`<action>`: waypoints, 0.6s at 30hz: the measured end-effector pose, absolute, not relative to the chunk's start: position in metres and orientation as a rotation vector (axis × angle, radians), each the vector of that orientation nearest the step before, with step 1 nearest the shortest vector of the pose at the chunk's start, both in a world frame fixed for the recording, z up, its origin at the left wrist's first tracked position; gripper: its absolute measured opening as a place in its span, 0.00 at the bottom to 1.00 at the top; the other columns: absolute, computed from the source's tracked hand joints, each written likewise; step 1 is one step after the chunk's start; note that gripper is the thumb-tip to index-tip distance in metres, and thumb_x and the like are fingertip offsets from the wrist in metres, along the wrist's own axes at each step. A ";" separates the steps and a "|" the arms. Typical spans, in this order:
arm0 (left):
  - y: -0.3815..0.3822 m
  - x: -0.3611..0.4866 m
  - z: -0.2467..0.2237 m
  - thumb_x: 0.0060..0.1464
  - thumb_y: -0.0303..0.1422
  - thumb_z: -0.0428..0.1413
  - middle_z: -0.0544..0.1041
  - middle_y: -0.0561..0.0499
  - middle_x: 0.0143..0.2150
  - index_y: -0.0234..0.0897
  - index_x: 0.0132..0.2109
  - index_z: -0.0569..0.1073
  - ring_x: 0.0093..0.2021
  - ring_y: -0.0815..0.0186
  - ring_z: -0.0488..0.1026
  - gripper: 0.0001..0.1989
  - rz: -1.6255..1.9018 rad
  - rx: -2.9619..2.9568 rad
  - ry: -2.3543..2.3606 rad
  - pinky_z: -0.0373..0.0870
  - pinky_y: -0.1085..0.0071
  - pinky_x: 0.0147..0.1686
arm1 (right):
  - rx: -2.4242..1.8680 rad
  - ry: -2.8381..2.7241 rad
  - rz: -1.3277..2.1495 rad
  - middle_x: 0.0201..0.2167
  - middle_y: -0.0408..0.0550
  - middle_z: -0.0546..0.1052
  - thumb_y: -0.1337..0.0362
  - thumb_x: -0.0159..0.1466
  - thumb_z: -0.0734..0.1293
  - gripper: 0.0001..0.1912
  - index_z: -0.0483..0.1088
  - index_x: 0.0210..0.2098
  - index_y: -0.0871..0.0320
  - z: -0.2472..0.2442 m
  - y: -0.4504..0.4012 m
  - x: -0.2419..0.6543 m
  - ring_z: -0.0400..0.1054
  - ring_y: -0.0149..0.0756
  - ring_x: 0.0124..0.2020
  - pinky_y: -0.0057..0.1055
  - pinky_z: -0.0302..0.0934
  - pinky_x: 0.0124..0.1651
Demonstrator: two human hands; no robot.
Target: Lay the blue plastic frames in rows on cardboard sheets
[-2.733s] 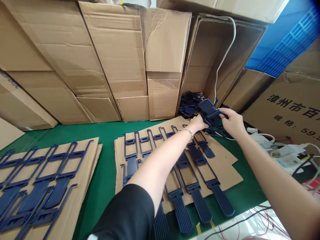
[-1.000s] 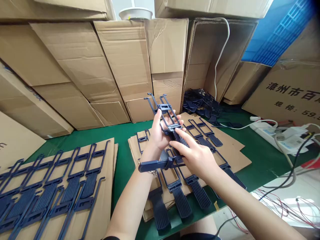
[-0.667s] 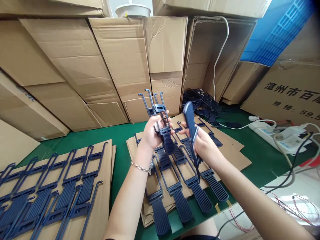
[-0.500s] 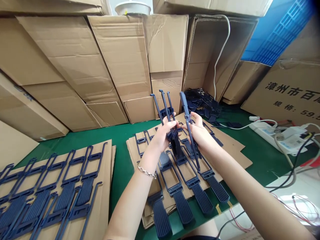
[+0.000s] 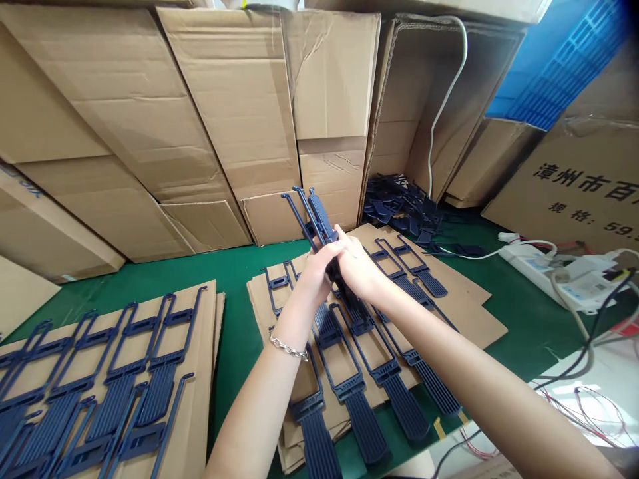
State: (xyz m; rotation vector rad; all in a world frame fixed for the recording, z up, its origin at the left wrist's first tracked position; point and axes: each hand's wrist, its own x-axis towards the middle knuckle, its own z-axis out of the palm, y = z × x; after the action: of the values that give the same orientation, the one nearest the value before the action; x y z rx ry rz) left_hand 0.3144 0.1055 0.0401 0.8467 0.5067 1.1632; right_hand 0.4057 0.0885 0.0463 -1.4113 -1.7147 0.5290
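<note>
In the middle of the head view, my left hand (image 5: 315, 278) is closed around a small bundle of dark blue plastic frames (image 5: 322, 216). Their hooked rods and one ribbed paddle stick up beyond my fingers, tilted to the left. My right hand (image 5: 355, 266) presses against the same bundle from the right, its fingers closed and mostly hidden behind it. Below both hands, similar frames (image 5: 367, 426) with ribbed paddles lie in rows on a cardboard sheet (image 5: 476, 326).
More blue frames (image 5: 162, 399) rest on a cardboard stack (image 5: 197, 419) at left. A pile of loose blue parts (image 5: 402, 203) lies by an open carton (image 5: 444, 86). Cardboard boxes (image 5: 224, 120) wall off the back. A white power strip (image 5: 559, 279) with cables sits at right.
My right hand has moved left, bringing its single frame against the bundle in my left hand. The paddle now lies beside the hooked rods. The view has shifted slightly.
</note>
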 end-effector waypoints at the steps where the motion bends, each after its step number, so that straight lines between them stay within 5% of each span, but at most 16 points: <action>1: 0.107 0.314 0.040 0.37 0.36 0.63 0.75 0.49 0.31 0.33 0.31 0.72 0.41 0.59 0.73 0.13 1.163 0.831 0.521 0.70 0.69 0.40 | -1.469 -1.727 0.507 0.59 0.54 0.59 0.60 0.63 0.49 0.29 0.51 0.62 0.61 0.049 0.088 0.404 0.50 0.46 0.61 0.48 0.46 0.61; 4: 0.109 0.311 0.044 0.38 0.37 0.62 0.74 0.49 0.27 0.33 0.31 0.71 0.36 0.60 0.74 0.14 1.166 0.767 0.583 0.71 0.70 0.34 | -1.540 -1.816 0.443 0.62 0.54 0.55 0.58 0.63 0.50 0.28 0.57 0.60 0.64 0.062 0.089 0.412 0.44 0.45 0.64 0.45 0.41 0.63; 7: 0.111 0.303 0.050 0.39 0.35 0.60 0.73 0.49 0.29 0.34 0.36 0.70 0.32 0.61 0.73 0.15 1.232 0.661 0.617 0.70 0.70 0.27 | -1.521 -1.832 0.354 0.57 0.48 0.64 0.61 0.64 0.50 0.24 0.65 0.54 0.60 0.074 0.101 0.456 0.54 0.36 0.60 0.36 0.46 0.62; 11: 0.119 0.287 0.059 0.45 0.35 0.56 0.72 0.48 0.30 0.33 0.34 0.66 0.31 0.61 0.73 0.11 1.352 0.443 0.605 0.68 0.69 0.24 | -2.103 -1.645 0.086 0.51 0.46 0.71 0.61 0.63 0.57 0.19 0.68 0.51 0.57 0.067 0.132 0.568 0.62 0.37 0.54 0.31 0.53 0.58; 14: 0.127 0.276 0.063 0.47 0.36 0.54 0.71 0.48 0.30 0.33 0.36 0.65 0.31 0.62 0.73 0.11 1.434 0.243 0.637 0.70 0.68 0.27 | -2.360 -1.544 0.141 0.49 0.57 0.71 0.67 0.61 0.63 0.14 0.70 0.45 0.63 0.044 0.146 0.651 0.62 0.43 0.53 0.37 0.55 0.55; 18: 0.134 0.268 0.065 0.47 0.35 0.55 0.71 0.48 0.31 0.32 0.38 0.64 0.32 0.63 0.73 0.13 1.531 0.139 0.677 0.72 0.67 0.31 | -2.572 -1.484 0.290 0.46 0.51 0.69 0.63 0.65 0.60 0.13 0.66 0.47 0.63 0.003 0.146 0.712 0.66 0.36 0.46 0.42 0.62 0.48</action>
State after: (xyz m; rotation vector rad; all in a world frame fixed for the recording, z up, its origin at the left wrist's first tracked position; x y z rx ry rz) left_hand 0.2675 0.1343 0.0651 0.1390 0.6775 1.5309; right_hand 0.7120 0.1459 0.0026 -2.5724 -1.4843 0.2898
